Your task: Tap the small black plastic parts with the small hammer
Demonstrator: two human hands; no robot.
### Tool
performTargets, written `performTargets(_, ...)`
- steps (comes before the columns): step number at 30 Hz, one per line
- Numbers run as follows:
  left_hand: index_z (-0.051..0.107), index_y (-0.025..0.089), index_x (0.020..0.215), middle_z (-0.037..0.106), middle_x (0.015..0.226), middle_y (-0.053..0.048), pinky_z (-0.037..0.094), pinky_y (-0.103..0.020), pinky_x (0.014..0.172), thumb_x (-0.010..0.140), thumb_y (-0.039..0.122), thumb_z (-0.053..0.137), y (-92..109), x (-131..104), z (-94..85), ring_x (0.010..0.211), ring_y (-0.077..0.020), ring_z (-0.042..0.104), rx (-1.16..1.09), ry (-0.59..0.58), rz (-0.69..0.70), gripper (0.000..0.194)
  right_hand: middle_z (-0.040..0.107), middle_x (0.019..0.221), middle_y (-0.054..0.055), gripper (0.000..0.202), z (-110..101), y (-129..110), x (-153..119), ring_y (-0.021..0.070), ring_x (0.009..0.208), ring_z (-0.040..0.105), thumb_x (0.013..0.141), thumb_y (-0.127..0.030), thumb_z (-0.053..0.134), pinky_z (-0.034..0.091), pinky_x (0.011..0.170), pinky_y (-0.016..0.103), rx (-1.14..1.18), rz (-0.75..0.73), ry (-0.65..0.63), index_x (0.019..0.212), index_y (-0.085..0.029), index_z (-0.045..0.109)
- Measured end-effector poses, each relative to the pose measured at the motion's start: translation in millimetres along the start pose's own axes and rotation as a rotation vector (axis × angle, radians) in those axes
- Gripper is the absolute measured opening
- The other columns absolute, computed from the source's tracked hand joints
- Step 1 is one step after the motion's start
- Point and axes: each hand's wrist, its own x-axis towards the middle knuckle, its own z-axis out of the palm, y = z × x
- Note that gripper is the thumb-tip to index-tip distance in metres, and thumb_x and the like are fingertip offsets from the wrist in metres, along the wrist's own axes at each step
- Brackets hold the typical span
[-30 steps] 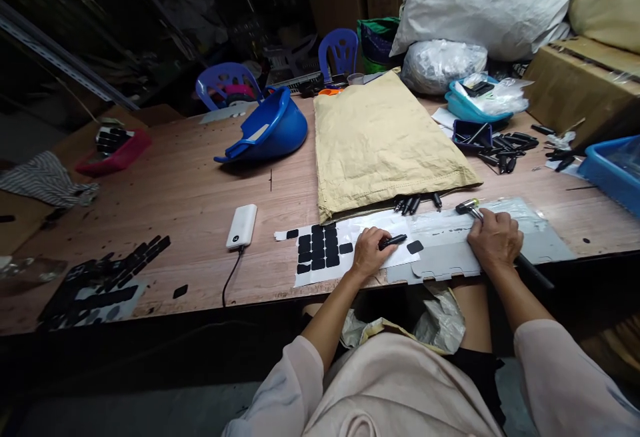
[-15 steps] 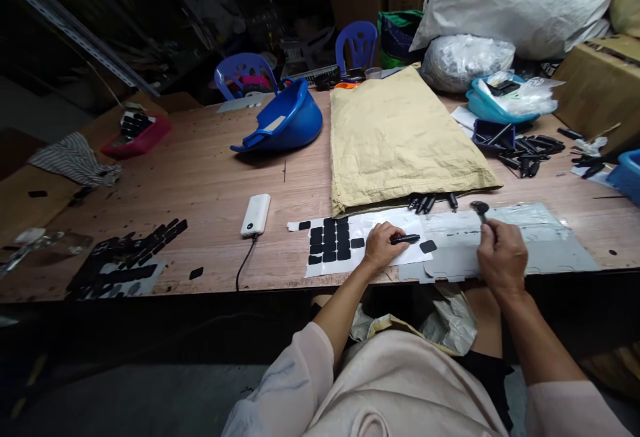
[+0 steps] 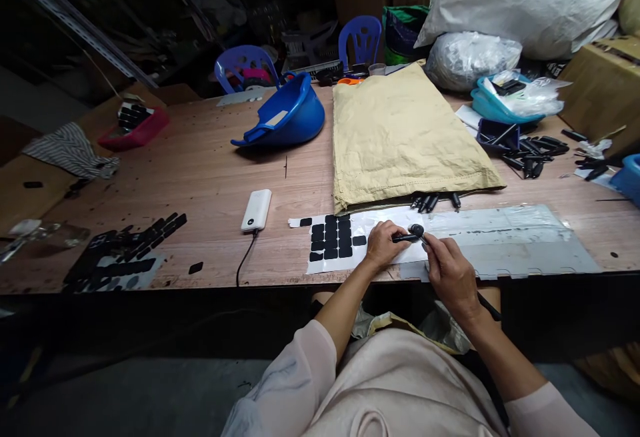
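Live now: your L hand point(image 3: 384, 245) has its grip snug on the 9 o'clock end of a slim, black, plastic-looking tube point(image 3: 406, 238), over the 3 o'clock part of a flat white paper sheet point(image 3: 367, 222) on the brown wood-grain worktop point(image 3: 210, 184). Your R hand's point(image 3: 454, 277) grip is wrapped round a dark, round-headed tool w/ metal shaft and black handle point(image 3: 416, 230); its head's right at the tube's free end, touching or just above, can't tell.

What could go wrong? Only one end's held, AFAICT, so a knock on the free end could twist or roll that round tube. Fingertips are v. close too: a glancing hit might catch your L hand. If the sheet's loose, it may slide, taking the flat, black, rounded-square pieces point(image 3: 331, 245) at 9 o'clock w/ it. Worktop's front edge is near at 6, so a dropped tube might go over.

Direction, quick: tube's long axis runs approx. 9 to 3, nearly parallel to the front edge, free end pointing to 3. Other end's hidden in your fingers.
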Motion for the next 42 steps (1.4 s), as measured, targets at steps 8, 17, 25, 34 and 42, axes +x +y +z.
performTargets(8, 0.081, 0.023, 0.095, 0.073, 0.095, -0.002, 0.05, -0.035, 0.09, 0.079, 0.02, 0.087, 0, 0, 1.3, 0.098, -0.0216, 0.063, -0.014, 0.013, 0.015, 0.017, 0.073, 0.103, 0.008, 0.037, 0, 9, 2, 0.0194, 0.089, 0.068, 0.109, -0.034, 0.044, 0.049, 0.075, 0.028, -0.058, 0.048, 0.032, 0.131, -0.024, 0.072)
performTargets(17, 0.08, 0.022, 0.093, 0.073, 0.095, -0.003, 0.052, -0.035, 0.09, 0.079, 0.019, 0.086, 1, -3, 0.0, 0.098, -0.0225, 0.064, -0.009, 0.03, 0.021, 0.016, 0.073, 0.101, 0.007, 0.037, -2, 15, 0, 0.0186, 0.087, 0.066, 0.108, -0.033, 0.045, 0.044, 0.069, 0.028, -0.108, 0.051, 0.012, 0.128, -0.024, 0.074)
performTargets(25, 0.079, 0.022, 0.093, 0.072, 0.094, -0.002, 0.05, -0.035, 0.09, 0.077, 0.017, 0.086, 2, -2, 1.1, 0.097, -0.0229, 0.063, 0.035, 0.029, 0.023, 0.018, 0.069, 0.098, 0.008, 0.032, -25, 91, 41, 0.0181, 0.079, 0.056, 0.102, -0.034, 0.054, 0.035, 0.066, 0.03, -0.297, 0.183, 0.185, 0.121, -0.023, 0.078)
performTargets(34, 0.079, 0.022, 0.095, 0.073, 0.097, -0.004, 0.051, -0.036, 0.091, 0.078, 0.022, 0.088, 4, -2, 0.5, 0.099, -0.0242, 0.064, 0.071, 0.019, 0.045, 0.019, 0.063, 0.095, 0.01, 0.028, -14, 148, 45, 0.021, 0.083, 0.043, 0.098, -0.028, 0.056, 0.025, 0.073, 0.034, -0.454, 0.202, 0.089, 0.115, -0.02, 0.077)
performTargets(42, 0.076, 0.019, 0.104, 0.075, 0.099, -0.009, 0.052, -0.038, 0.09, 0.097, 0.034, 0.074, 4, -44, 1.2, 0.096, -0.0241, 0.065, -0.022, 0.025, 0.31, 0.018, 0.061, 0.095, 0.01, 0.028, -13, 141, 46, 0.0211, 0.083, 0.04, 0.097, -0.029, 0.055, 0.021, 0.073, 0.034, -0.471, 0.201, 0.073, 0.113, -0.018, 0.075)
